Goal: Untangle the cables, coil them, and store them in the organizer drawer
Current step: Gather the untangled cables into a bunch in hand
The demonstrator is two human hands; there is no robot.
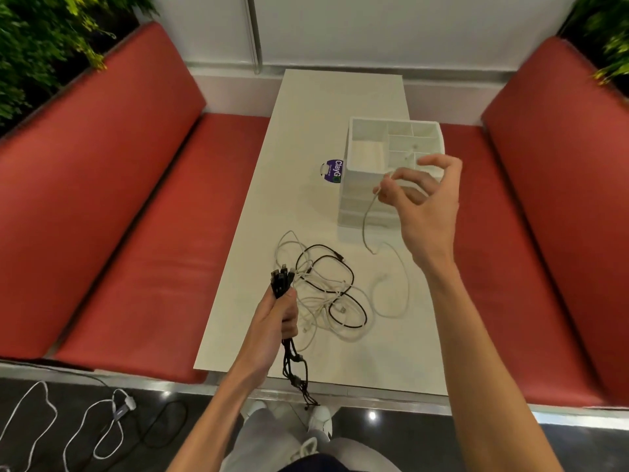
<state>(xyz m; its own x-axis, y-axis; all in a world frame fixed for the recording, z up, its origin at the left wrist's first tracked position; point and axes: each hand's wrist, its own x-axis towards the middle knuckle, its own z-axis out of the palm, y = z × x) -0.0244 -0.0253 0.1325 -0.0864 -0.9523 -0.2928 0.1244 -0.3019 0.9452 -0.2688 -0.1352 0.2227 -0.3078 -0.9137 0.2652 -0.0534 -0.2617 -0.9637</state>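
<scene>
Only the head view here, looking down a long white table [316,107] that runs up the middle of the frame. The left hand [277,318], lower centre, has its fingers wrapped tight round a bundle of black cables [281,284]. The plug ends stick up out of the fist and the tails dangle below it, past the near table edge. The right hand [425,202], up at centre right, pinches a white cable [364,223] between thumb and forefinger, with the other fingers fanned out loose. That cable drops from the pinch to the tabletop and loops away toward the lower right. Just right of the left hand there's a tangle of white and black cables [326,294] lying on the table. The white organizer [355,199] stands on the table right behind the right hand, open compartments on top and drawer fronts on the side facing the camera. A purple sticker [333,171] sits beside its left wall. Red benches [102,199] run down both sides, and more cords [68,424] lie on the dark floor at lower left.
</scene>
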